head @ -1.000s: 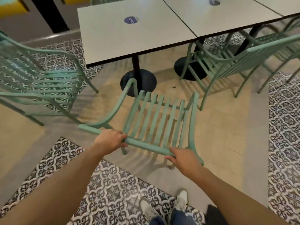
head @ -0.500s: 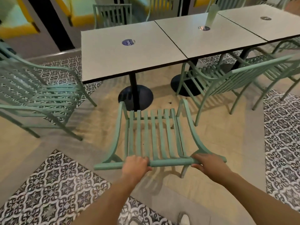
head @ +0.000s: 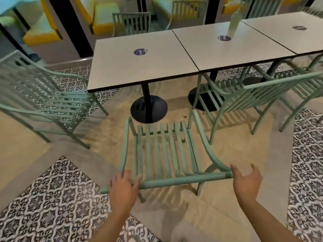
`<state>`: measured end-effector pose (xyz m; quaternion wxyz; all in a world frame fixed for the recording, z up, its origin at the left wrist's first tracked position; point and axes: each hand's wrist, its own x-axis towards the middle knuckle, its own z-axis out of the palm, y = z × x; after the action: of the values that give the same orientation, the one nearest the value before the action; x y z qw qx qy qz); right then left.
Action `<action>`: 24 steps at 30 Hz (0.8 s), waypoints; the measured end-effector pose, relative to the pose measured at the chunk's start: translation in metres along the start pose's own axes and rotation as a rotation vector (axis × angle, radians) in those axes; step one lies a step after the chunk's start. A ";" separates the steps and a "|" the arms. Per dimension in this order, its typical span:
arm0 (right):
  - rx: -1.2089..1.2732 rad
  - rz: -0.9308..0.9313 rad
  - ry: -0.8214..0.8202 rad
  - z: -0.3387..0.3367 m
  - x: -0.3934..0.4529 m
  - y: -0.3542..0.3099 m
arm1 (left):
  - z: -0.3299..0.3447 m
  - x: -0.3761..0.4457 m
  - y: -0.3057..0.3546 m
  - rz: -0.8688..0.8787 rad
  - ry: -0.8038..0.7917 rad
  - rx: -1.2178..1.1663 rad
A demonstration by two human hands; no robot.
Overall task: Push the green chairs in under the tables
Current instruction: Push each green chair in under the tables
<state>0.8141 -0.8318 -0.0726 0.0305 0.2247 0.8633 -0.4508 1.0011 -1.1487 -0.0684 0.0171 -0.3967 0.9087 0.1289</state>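
A green slatted chair (head: 162, 154) stands right in front of me, facing the left white table (head: 139, 67). Its seat front is close to the table's black pedestal base (head: 148, 109), and its back rail is nearest to me. My left hand (head: 123, 186) lies on the left part of that rail, fingers loosely spread rather than curled around it. My right hand (head: 246, 180) is open, fingers apart, at the rail's right end. Another green chair (head: 43, 95) stands pulled out at the left. A third green chair (head: 244, 96) stands angled at the middle table (head: 227, 49).
A fourth green chair (head: 300, 84) is at the right edge. Two more chairs (head: 132, 21) stand behind the tables. A clear bottle (head: 233, 23) stands on the middle table. Yellow booth seats (head: 42, 35) line the back. The floor has beige and patterned tiles (head: 52, 198).
The chair has turned square to the table and moved forward. Both hands gripped the back rail before; now the right hand has let go and opened, and the left has loosened.
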 end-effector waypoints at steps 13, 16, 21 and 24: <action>0.211 0.504 -0.133 0.045 0.045 -0.039 | -0.001 0.038 -0.019 -0.987 -0.078 -1.582; 0.263 0.513 -0.113 0.062 0.061 -0.060 | -0.007 0.065 -0.011 -0.982 -0.081 -1.581; 0.294 0.469 -0.125 0.097 0.090 -0.090 | -0.010 0.121 0.000 -0.996 -0.071 -1.597; 0.354 0.458 -0.104 0.121 0.107 -0.107 | -0.009 0.156 0.001 -1.018 -0.055 -1.575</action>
<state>0.6557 -0.9416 -0.0891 0.1358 0.3924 0.6952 -0.5867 0.8944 -1.2623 -0.0807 -0.1805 -0.6408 0.2761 0.6932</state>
